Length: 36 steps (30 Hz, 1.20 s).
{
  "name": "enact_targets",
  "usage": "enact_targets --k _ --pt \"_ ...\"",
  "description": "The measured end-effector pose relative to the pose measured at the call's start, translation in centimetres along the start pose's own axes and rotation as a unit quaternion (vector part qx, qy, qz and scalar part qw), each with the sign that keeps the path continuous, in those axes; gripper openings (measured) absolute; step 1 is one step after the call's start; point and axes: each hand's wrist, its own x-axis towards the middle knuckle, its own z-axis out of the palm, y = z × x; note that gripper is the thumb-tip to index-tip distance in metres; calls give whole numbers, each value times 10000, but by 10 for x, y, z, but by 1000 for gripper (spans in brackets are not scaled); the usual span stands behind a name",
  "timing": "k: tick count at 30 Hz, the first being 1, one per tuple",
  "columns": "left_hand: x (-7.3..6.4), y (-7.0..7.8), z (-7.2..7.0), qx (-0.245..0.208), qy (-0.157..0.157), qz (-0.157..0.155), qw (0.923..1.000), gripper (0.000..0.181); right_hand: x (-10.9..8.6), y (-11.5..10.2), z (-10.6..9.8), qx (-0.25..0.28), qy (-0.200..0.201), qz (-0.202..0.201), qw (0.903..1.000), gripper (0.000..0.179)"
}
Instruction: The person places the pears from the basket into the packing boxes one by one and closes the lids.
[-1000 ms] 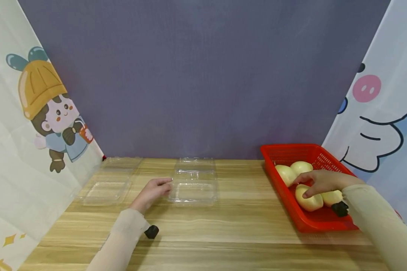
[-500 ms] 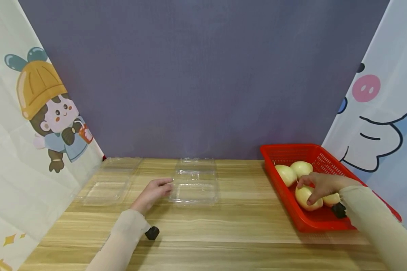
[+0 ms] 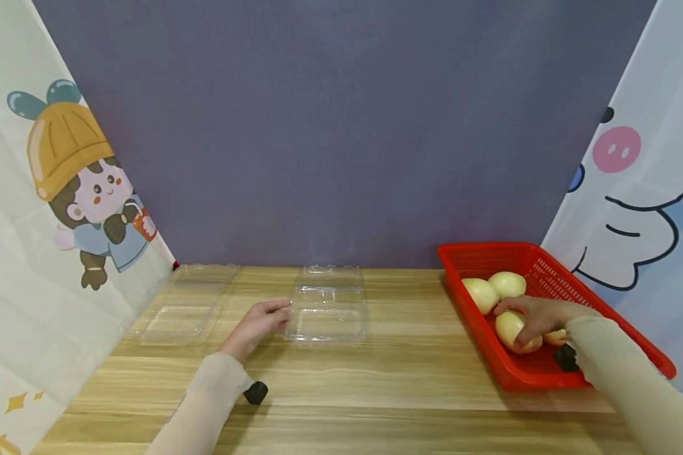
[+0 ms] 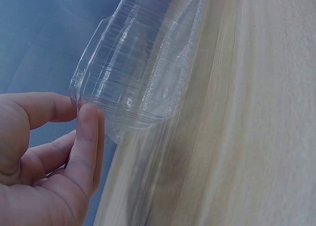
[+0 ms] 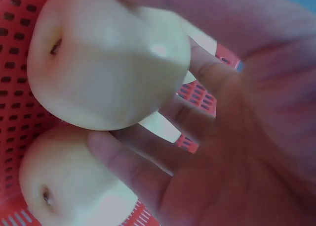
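And here we are: two clear plastic clamshells, one at the middle [image 3: 327, 323] and one at the left [image 3: 176, 321], sit on the wooden tabletop [image 3: 375, 392], lids laid back, no pear showing in either. So the setting-out looks done. The fruit is another matter: every pear in sight is inside the red plastic basket [image 3: 523, 380], so by my reading the moving is all to come, and this first lift isn't made yet.

Now to the right hand [image 3: 537, 315]: its grip is curled round the nearest pear [image 5: 106, 63], thumb on the near side, fingers over the far side, and that pear sits low in the basket, between thumb and fingers. Two pears lie beyond it at the far side [image 3: 480, 296] [image 3: 507, 284], and a fourth [image 3: 554, 337] peeks out behind the hand, mostly covered.

Over on the other side, the left hand [image 3: 258, 325] has its grip pinching the rim of the middle clamshell, apparently steadying it.
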Motion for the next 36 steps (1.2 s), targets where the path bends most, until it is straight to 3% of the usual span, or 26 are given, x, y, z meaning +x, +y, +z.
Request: enact_targets --k 8,18,28,36 --pt "1 1 0 -8 67 -52 10000 44 -1 -2 7 659 -100 352 9972 73" --pt "2 0 1 35 96 47 9999 43 1 -1 5 118 -52 437 9990 78" --pt "2 -1 -1 16 99 -21 9999 43 9 16 -1 -206 -472 -425 9978 70" --pt "1 1 1 17 79 -35 10000 44 7 7 5 1 -244 -41 9997 69"
